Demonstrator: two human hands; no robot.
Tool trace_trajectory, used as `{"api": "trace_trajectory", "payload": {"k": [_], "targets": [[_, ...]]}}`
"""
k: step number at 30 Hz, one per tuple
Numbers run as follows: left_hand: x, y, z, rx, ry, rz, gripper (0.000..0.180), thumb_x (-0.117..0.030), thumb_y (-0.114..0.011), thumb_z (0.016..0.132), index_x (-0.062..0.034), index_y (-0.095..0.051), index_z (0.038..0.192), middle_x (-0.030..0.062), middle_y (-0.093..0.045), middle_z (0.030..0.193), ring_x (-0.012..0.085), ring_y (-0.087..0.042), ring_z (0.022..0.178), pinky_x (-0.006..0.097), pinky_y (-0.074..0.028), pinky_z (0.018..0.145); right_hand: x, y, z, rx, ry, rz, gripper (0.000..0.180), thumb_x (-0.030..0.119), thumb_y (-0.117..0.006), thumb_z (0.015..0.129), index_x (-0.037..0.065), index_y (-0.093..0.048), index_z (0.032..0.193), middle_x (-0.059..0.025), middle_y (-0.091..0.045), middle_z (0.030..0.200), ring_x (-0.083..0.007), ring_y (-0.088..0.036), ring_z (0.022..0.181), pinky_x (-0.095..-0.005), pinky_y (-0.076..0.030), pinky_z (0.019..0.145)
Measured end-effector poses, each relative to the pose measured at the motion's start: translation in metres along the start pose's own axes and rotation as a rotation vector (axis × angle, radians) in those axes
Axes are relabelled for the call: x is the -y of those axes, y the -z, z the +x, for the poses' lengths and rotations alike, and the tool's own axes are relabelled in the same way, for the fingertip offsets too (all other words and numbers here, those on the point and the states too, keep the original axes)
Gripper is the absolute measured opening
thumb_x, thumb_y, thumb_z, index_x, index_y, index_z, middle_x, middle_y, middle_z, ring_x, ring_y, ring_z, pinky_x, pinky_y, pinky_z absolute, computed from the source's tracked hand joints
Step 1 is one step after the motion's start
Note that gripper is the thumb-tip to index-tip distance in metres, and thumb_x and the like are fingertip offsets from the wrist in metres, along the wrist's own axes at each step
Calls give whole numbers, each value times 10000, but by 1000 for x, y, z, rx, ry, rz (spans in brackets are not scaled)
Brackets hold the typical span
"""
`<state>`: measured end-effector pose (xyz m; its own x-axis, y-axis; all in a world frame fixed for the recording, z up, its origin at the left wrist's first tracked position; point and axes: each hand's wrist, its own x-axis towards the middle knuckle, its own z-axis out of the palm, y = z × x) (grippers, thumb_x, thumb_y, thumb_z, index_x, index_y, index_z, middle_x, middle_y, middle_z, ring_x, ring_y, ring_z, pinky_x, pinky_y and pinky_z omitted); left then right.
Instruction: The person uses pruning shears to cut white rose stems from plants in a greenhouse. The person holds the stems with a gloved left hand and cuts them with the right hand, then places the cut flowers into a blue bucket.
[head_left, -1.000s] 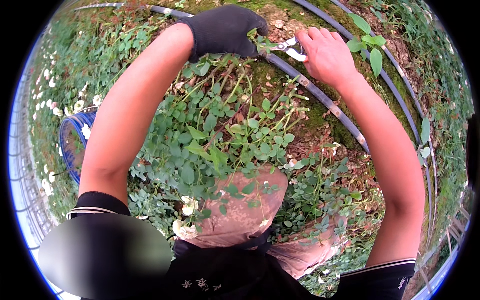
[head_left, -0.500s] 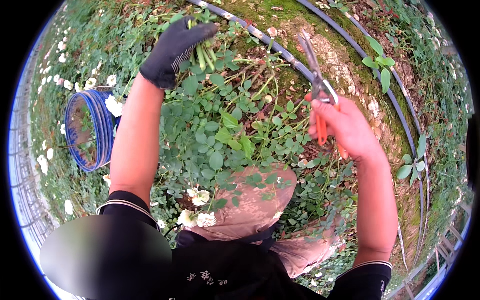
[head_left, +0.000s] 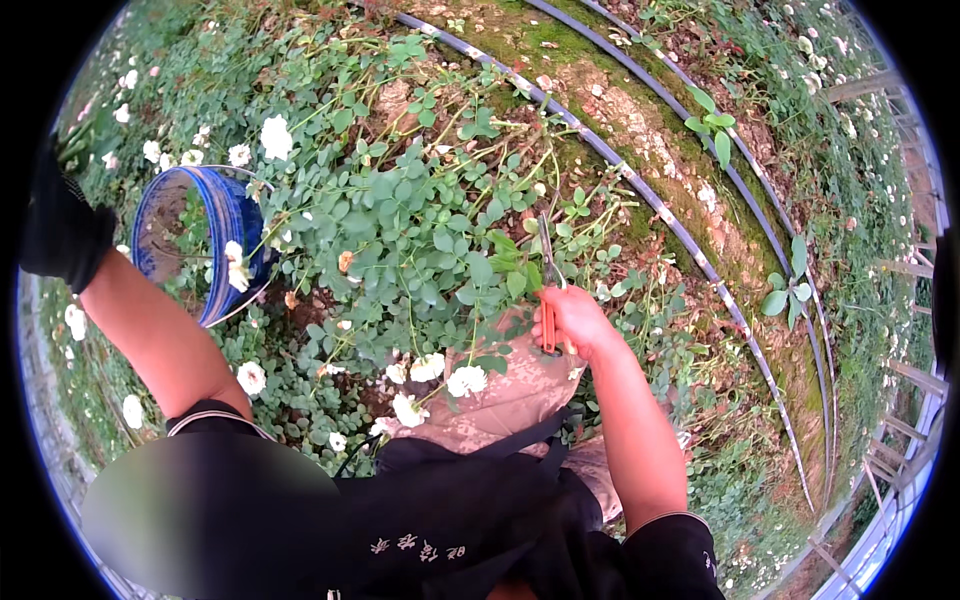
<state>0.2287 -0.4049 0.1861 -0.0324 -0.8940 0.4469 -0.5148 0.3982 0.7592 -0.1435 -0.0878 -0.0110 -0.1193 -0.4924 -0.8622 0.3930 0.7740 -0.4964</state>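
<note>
Lettering (head_left: 407, 542) marks the shirt (head_left: 480, 505); right hand (head_left: 580, 320) holds shears (head_left: 548, 324).

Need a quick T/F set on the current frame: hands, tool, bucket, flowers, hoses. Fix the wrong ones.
1. The right hand grips orange-handled pruning shears. True.
2. Both hands are gloved. False: only the left hand wears a dark glove; the right is bare.
3. A blue bucket is nearer the left hand than the right. True.
4. The open blooms around the bucket are red. False: those blooms are white.
5. The left hand is beside the shears. False: it is far from them, near the picture's left edge.
6. Dark hoses run along mossy ground. True.
</note>
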Motion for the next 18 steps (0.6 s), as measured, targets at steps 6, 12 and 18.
{"api": "trace_trajectory", "payload": {"k": [6, 12, 18], "targets": [[106, 97, 2, -180, -295, 1170, 456, -334, -636, 869, -79, -582, 1244, 165, -626, 1186, 342, -607, 1039, 437, -442, 941, -22, -15, -54, 4, 153, -121, 292, 291, -544, 923, 1, -554, 949, -105, -601, 713, -225, -636, 594, -344, -538, 512], [-29, -39, -175, 142, -295, -136, 263, -213, -610, 885, -49, -667, 1084, 114, -672, 1090, 228, -631, 1012, 311, -466, 901, -37, 5, -138, -185, 402, -113, 312, 302, -558, 918, 8, -565, 1020, -82, -591, 782, -198, -633, 675, -339, -537, 565], [-82, -177, -186, 575, -696, 269, 647, -494, -532, 882, -182, -384, 1429, 113, -320, 1507, 364, -319, 1364, 520, -285, 1096, -38, 17, -205, -428, 599, -224, 267, 319, -546, 913, 52, -532, 928, -42, -588, 774, -137, -583, 626, -287, -486, 546]]}}
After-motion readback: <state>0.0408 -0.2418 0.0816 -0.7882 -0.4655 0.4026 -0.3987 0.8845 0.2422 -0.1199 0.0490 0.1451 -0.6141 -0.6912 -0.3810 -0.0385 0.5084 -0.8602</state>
